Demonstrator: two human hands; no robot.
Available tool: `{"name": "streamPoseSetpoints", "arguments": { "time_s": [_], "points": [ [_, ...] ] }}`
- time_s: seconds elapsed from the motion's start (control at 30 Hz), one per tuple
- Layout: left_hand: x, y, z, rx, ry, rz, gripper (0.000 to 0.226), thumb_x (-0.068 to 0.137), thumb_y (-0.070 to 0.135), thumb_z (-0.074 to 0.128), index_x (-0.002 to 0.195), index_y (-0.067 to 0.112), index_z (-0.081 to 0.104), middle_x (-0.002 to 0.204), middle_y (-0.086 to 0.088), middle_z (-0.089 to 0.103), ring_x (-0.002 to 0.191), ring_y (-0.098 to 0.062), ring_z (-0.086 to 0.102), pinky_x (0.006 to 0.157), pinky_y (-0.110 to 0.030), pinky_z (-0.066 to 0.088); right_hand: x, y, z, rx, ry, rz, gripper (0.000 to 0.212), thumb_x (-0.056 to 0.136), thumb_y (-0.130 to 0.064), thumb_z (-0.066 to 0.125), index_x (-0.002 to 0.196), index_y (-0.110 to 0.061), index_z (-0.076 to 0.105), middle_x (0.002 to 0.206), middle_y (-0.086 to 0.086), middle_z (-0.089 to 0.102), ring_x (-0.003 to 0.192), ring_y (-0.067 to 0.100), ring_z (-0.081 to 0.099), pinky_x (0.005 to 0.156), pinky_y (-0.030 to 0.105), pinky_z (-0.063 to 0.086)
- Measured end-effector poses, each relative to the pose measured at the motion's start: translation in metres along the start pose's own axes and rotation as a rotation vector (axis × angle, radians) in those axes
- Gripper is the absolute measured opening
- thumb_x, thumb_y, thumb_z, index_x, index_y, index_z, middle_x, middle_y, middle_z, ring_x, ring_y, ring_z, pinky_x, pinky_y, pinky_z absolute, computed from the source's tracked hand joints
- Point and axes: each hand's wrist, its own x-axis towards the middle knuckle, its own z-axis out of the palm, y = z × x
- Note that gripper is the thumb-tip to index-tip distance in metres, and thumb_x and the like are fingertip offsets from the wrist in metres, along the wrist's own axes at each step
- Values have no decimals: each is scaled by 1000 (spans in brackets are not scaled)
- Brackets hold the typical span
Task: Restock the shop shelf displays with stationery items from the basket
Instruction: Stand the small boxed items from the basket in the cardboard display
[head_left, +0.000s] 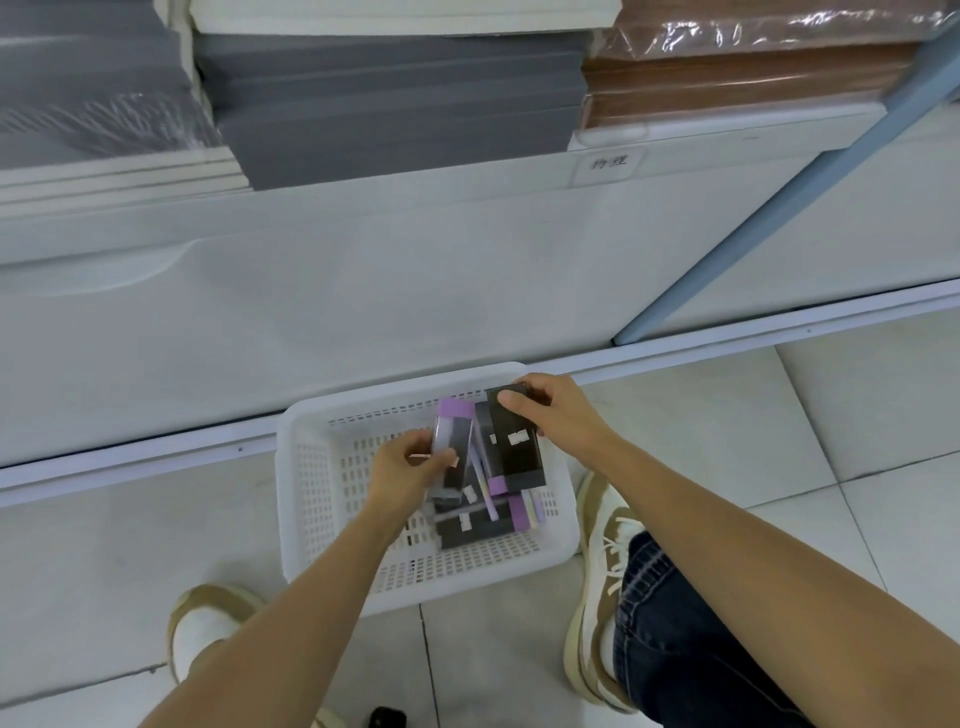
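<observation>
**Colleague:** What have you got hold of?

**Me:** My left hand (410, 467) pinches a purple-capped box (453, 441) near its lower end. My right hand (550, 410) has its fingers wrapped over the top end of a dark box (514, 447). Both boxes are just above the white basket (291, 467), and the other boxes (478, 525) lie crosswise in it beneath them.

**Colleague:** What could go wrong?

**Me:** Two things. I hold each box by one end only, so a slick wrapper could let one slip and drop back onto the pile. The purple-capped box also overlaps the ones below it. I think it is clear of them, but the blur there makes that hard to tell. If a corner catches, it could drag a neighbour up over the rim.

**Colleague:** And around you?

**Me:** The basket sits on pale glossy floor tiles (104, 571), right against the foot of the shelf unit (363, 291). My tan-and-white shoes (602, 545) are on either side of it. Above the blank white front are grey stacks (395, 104) and brown stacks (727, 78) in clear film. There is a small label (605, 163) on the shelf edge and a pale blue post (753, 228) slanting down on the right. The shelf is well above the basket, so I must rise with both hands full. A knock against that edge seems the likeliest spill.
</observation>
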Motion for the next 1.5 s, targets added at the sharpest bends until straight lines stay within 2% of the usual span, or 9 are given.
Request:
{"name": "streamPoseSetpoints", "arguments": {
  "time_s": [0.23, 0.4, 0.53, 0.67, 0.8, 1.0, 1.17, 1.33, 1.5],
  "points": [
    [-12, 21, 1, -274, -199, 54, 23, 97, 19, 54, 107, 8, 71, 101, -10, 74, 93, -25, 72, 81, -32, 58, -2, -17, 23, 221, -82, -23, 10, 97, -22, 56, 103, -15, 58, 85, 1, 65, 72, 4, 63, 60, 18, 51],
    [-13, -4, -8, 485, -190, 163, 12, 90, 27, 65, 102, 23, 65, 95, 7, 65, 87, -10, 63, 76, -19, 49, -1, -9, 7, 120, -9, -41, 16, 99, -26, 51, 115, -24, 48, 96, 14, 64, 86, 23, 63, 75, 41, 56],
    [-22, -35, 1, 946, -242, 212, 33, 82, 29, 74, 113, 23, 64, 107, 6, 56, 100, -12, 51, 88, -24, 44, 0, 1, 4, 58, -31, -58, 28, 99, -25, 53, 126, -26, 46, 79, -11, 61, 69, -4, 58, 64, 14, 47],
    [-22, -39, 9, 1001, -207, 208, 29, 81, 30, 74, 107, 23, 63, 108, 5, 53, 101, -12, 48, 87, -22, 42, 4, 5, 11, -39, -42, -48, 26, 98, -27, 54, 122, -21, 57, 106, -6, 65, 94, 0, 61, 76, 13, 49],
    [-22, -34, 4, 846, -261, 97, 13, 84, 23, 71, 88, 25, 59, 92, 4, 62, 87, -14, 58, 73, -19, 45, 5, 5, 12, -74, -96, -18, 24, 97, -29, 55, 115, -15, 62, 104, -1, 69, 94, 9, 65, 78, 20, 53],
    [-21, -19, -37, 542, -179, -11, 17, 89, 19, 68, 105, 16, 71, 99, -2, 70, 92, -20, 65, 88, -35, 53, 1, -3, 14, -24, -129, 50, 25, 97, -32, 56, 106, -10, 63, 95, 5, 71, 81, 9, 66, 69, 21, 53],
    [-40, 2, -68, 31, -142, -133, 10, 91, 9, 64, 101, 8, 63, 91, -14, 71, 79, -22, 70, 69, -30, 59, -10, -23, 27, 66, -165, 96, 32, 98, -33, 53, 109, -4, 62, 103, 15, 69, 86, 17, 65, 84, 34, 54],
    [-66, 26, -68, -140, -224, -56, 14, 89, 2, 60, 100, 7, 53, 85, -11, 72, 77, -24, 70, 66, -27, 55, -26, -58, 47, 211, -128, 66, 25, 99, -32, 52, 101, -10, 64, 85, -4, 68, 80, 12, 63, 72, 23, 53],
    [-94, 61, -62, -270, -245, 8, 33, 70, 6, 56, 103, 0, 54, 92, -15, 59, 78, -24, 61, 63, -29, 53, -42, -95, 59, 272, -119, -55, 29, 99, -26, 53, 112, -1, 61, 92, 4, 64, 84, 13, 60, 78, 28, 51]
  ]
}}
